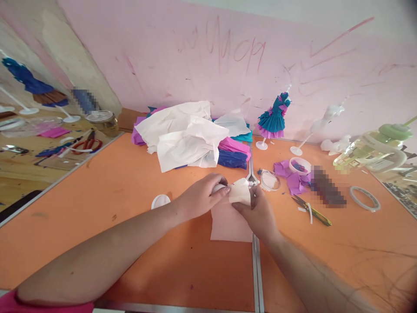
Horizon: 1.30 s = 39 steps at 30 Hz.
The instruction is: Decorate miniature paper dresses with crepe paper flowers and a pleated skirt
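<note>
My left hand (206,193) is closed around a small white mannequin (217,188), which lies tilted sideways. Its round base (160,201) shows to the left, behind my forearm. A piece of white crepe paper (240,191) wraps the mannequin's upper body, and my left thumb presses on it. My right hand (259,213) pinches the other edge of this paper, near the beaded neck end. Below both hands a pale sheet of paper (231,226) reaches down over the table. Parts of the mannequin are hidden by my fingers.
Crumpled white paper (192,134) covers coloured sheets by the wall. A mannequin in a teal dress (273,115) and a bare white mannequin (327,119) stand behind. To the right lie yellow thread snips (314,211), a tape roll (365,199) and a water jug (371,150).
</note>
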Motion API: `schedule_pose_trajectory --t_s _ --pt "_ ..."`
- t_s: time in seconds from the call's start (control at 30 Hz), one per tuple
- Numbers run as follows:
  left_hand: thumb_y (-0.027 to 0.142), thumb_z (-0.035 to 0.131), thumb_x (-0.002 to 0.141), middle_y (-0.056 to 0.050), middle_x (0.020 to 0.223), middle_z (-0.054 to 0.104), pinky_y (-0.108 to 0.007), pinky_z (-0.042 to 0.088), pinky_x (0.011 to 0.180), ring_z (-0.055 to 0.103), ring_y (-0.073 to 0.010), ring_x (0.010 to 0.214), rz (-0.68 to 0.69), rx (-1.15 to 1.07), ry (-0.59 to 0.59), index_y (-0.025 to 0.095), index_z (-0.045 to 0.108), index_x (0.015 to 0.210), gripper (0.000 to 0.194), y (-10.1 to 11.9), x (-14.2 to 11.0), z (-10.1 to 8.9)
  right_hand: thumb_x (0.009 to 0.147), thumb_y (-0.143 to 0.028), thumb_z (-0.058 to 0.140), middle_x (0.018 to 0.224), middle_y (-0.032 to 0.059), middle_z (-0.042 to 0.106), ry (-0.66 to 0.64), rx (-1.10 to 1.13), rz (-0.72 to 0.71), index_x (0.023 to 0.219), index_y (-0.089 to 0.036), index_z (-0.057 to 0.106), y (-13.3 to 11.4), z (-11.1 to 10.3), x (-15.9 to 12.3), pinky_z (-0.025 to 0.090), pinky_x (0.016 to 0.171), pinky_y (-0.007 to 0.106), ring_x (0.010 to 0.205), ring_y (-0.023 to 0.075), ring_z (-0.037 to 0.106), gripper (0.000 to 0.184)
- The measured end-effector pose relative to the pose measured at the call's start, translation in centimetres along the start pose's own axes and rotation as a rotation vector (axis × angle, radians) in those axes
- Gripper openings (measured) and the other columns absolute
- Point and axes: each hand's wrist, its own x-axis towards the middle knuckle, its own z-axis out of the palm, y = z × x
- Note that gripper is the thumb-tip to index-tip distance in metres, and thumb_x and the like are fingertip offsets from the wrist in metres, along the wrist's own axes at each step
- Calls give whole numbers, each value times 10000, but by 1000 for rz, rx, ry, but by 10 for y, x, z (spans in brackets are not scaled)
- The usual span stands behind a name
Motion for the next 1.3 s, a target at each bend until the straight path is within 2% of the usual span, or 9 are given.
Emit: schedule_pose_trajectory --t_s 0.17,0.27,0.43,0.6,0.77,0.93,1.07,1.2,1.3 --pt "508 427 957 -15 910 654 -301 427 668 594 -188 783 -33 8 -57 236 546 1013 302 6 -5 2 713 -369 724 695 -42 491 20 33 82 808 -241 445 -1 1 2 398 526 273 618 145 474 322" --pt "507 432 955 -13 915 654 -293 405 643 591 -186 776 -35 25 -62 236 535 1012 295 8 -6 3 703 -371 739 683 -69 400 32 32 112 767 -236 376 -5 1 1 364 539 249 609 115 409 392" --pt "509 406 965 -18 915 643 -302 392 637 581 -192 786 -43 54 -67 231 519 1015 303 13 -10 5 715 -409 741 665 -75 480 27 86 174 827 -242 385 -10 2 -2 356 537 241 606 125 464 409" --pt "472 390 979 -28 964 641 -314 399 666 587 -194 818 -28 60 -39 223 503 1019 276 16 -13 9 704 -417 748 697 -60 558 41 108 182 859 -246 400 -10 3 1 400 567 255 637 145 537 418" --pt "483 382 978 -46 987 637 -335 419 684 592 -213 839 -20 66 -37 220 498 1024 292 14 -13 11 701 -464 747 685 -67 532 70 70 171 843 -244 393 -8 5 2 381 546 240 622 132 518 439" --pt "526 574 869 -51 1057 638 -344 442 706 604 -240 897 -25 57 -73 241 482 1074 363 9 -12 11 711 -416 721 676 -72 523 69 110 170 826 -247 375 -7 6 1 378 536 227 611 123 509 401" --pt "440 501 917 -50 1059 640 -343 440 706 606 -231 890 -33 39 -73 239 491 1049 241 9 -10 8 707 -440 731 674 -78 512 75 94 171 834 -247 377 -8 5 2 366 536 222 598 114 490 422" --pt "455 488 923 -45 1025 632 -335 443 718 592 -224 873 -50 -28 -153 229 497 1076 273 6 -6 2 714 -428 729 626 -92 453 72 14 139 809 -244 396 -11 -2 3 326 509 217 546 97 425 392" --pt "481 502 916 -39 1009 629 -321 443 725 588 -214 861 -42 -69 -170 227 498 1092 309 4 -4 -1 709 -414 732 602 -92 422 78 -37 120 779 -240 400 -14 -7 3 295 482 217 524 92 384 381"
